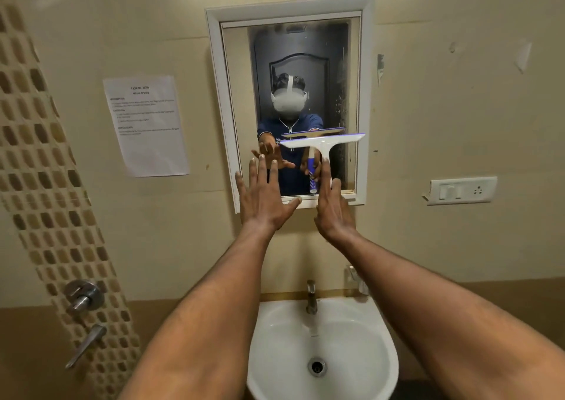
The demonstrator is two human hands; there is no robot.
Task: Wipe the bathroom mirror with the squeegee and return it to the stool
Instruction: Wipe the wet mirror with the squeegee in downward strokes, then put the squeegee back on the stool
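A white-framed mirror (357, 100) hangs on the beige wall above the basin. A white squeegee (321, 144) with a blue-edged blade lies against the lower right of the glass, blade level. My right hand (333, 210) holds its handle from below, fingers stretched up along it. My left hand (263, 197) is spread flat and empty at the mirror's lower left corner, just beside the right hand. The mirror reflects a person wearing a headset, both hands and the squeegee's blue handle. No stool is in view.
A white basin (275, 353) with a metal tap (311, 297) sits directly below. A printed paper sheet (146, 124) is taped left of the mirror. A switch and socket plate (461, 190) is on the right wall. Shower valves (84, 298) stick out at the lower left.
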